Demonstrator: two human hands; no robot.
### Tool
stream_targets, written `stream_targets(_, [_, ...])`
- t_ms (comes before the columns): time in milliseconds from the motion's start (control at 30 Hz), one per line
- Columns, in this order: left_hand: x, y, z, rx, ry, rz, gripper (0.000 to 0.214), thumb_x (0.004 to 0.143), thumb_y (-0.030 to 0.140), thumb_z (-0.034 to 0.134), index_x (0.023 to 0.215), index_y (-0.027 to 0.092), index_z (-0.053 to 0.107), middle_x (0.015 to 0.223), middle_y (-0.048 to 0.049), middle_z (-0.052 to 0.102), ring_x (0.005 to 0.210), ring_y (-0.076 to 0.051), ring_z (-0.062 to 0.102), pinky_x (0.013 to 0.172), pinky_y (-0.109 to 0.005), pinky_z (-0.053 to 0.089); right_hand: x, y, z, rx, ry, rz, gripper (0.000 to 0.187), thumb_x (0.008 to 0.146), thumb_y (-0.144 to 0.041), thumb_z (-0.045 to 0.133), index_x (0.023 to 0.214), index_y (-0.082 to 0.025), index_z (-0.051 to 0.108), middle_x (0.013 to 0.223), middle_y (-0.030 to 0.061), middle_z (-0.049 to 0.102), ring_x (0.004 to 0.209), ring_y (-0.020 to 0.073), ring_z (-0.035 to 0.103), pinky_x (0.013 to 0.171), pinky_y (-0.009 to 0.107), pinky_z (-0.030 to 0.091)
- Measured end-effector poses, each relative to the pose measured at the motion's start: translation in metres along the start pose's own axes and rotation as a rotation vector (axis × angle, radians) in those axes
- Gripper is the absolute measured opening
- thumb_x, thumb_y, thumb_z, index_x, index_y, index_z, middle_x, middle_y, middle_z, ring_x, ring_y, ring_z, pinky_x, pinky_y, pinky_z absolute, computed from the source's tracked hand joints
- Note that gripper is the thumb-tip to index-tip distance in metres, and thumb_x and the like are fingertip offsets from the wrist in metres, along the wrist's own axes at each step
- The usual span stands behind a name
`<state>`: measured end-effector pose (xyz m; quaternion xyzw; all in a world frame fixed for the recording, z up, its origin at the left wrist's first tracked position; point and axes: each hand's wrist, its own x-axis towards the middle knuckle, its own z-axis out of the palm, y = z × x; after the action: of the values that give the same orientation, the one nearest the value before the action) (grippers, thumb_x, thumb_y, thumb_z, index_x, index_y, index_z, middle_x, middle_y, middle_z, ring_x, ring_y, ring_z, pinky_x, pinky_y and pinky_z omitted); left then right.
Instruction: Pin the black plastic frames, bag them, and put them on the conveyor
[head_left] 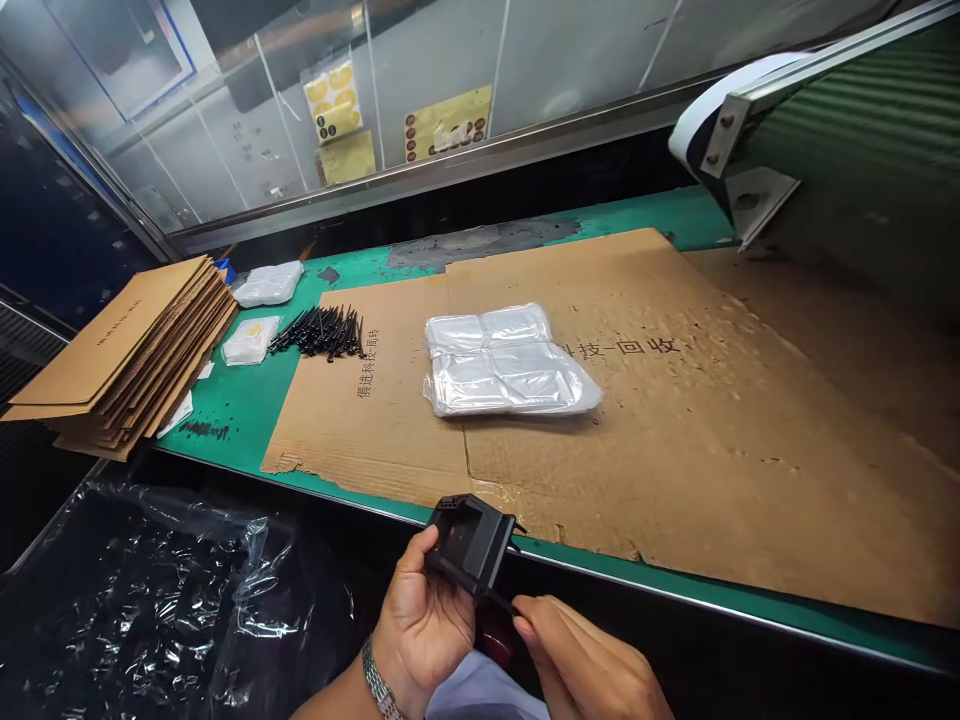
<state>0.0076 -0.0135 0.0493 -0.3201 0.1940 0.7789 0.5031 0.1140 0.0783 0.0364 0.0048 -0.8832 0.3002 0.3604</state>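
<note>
A black plastic housing [469,545], box-like with a hollow face, is tilted in front of the bench edge. My left hand [424,620], with a metal watch band at the wrist, is closed around its lower left side, thumb on the near corner. Fingers pinched, my right hand [581,655] grips a thin black rod [501,601] that meets the housing's lower right corner. Whether the rod sits inside the housing I cannot tell. Another short black piece [520,528] sticks out at the upper right. Similar thin black rods [326,332] lie in a pile on the bench.
Flattened cardboard [600,480] covers much of the green bench [240,420]. Clear plastic bags [506,365] lie bundled on it. Stacked cardboard sheets [142,350] stand at the left, near smaller white packets [251,340]. A dark plastic-lined container [150,600] is below left. A metal bracket [750,195] juts in at right.
</note>
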Motion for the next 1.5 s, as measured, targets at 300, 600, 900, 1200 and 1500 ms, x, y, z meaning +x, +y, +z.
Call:
stream_targets(300, [-0.003,-0.008,-0.011,-0.010,0.080,-0.040,0.040,0.091,0.020,0.035,0.075,0.002,0.066,0.065,-0.0097,0.070,0.059,-0.011,0.065,0.056,-0.016,0.049,0.005,0.026,-0.001,-0.116,0.079,0.003,0.018,0.094,-0.011,0.036,0.083,-0.016,0.049,0.060,0.0005,0.053,0.050,0.0106,0.053,0.049,0.021,0.040])
stream_targets(600, [0.002,0.010,-0.028,0.347,-0.180,-0.176,0.034,0.063,0.035,0.074,0.081,0.007,0.066,0.085,-0.0118,0.070,0.083,-0.023,0.064,0.079,-0.033,0.047,-0.001,0.029,-0.007,0.302,-0.078,0.367,0.034,0.097,-0.033,0.031,0.069,-0.021,0.044,0.053,-0.0033,0.046,0.042,0.0098,0.045,0.040,0.018,0.037])
stream_targets(900, [0.004,-0.008,-0.014,0.483,-0.119,0.212,0.038,0.065,0.029,0.076,0.095,0.015,0.058,0.072,0.0000,0.063,0.060,-0.007,0.056,0.057,-0.017,0.042,-0.007,-0.003,0.006,0.366,-0.043,0.179,0.020,0.096,-0.018,0.031,0.084,-0.021,0.046,0.060,-0.0024,0.050,0.046,0.0098,0.048,0.044,0.018,0.039])
stream_targets(1200, [-0.002,-0.001,-0.013,0.695,-0.112,0.214,0.053,0.058,0.021,0.079,0.105,0.017,0.055,0.088,-0.0035,0.064,0.065,-0.009,0.058,0.060,-0.018,0.044,-0.002,0.006,-0.009,0.094,-0.069,-0.078,0.016,0.092,-0.009,0.036,0.086,-0.016,0.049,0.058,-0.0010,0.046,0.048,0.0116,0.041,0.044,0.024,0.030])
stream_targets(1500, [-0.003,0.001,-0.014,0.718,-0.107,0.128,0.048,0.055,0.019,0.081,0.097,0.012,0.060,0.079,-0.0025,0.063,0.056,-0.008,0.056,0.053,-0.017,0.043,-0.001,0.008,-0.017,0.023,-0.229,-0.235,0.026,0.092,-0.009,0.034,0.073,-0.018,0.048,0.055,-0.0008,0.046,0.047,0.0132,0.039,0.046,0.029,0.026])
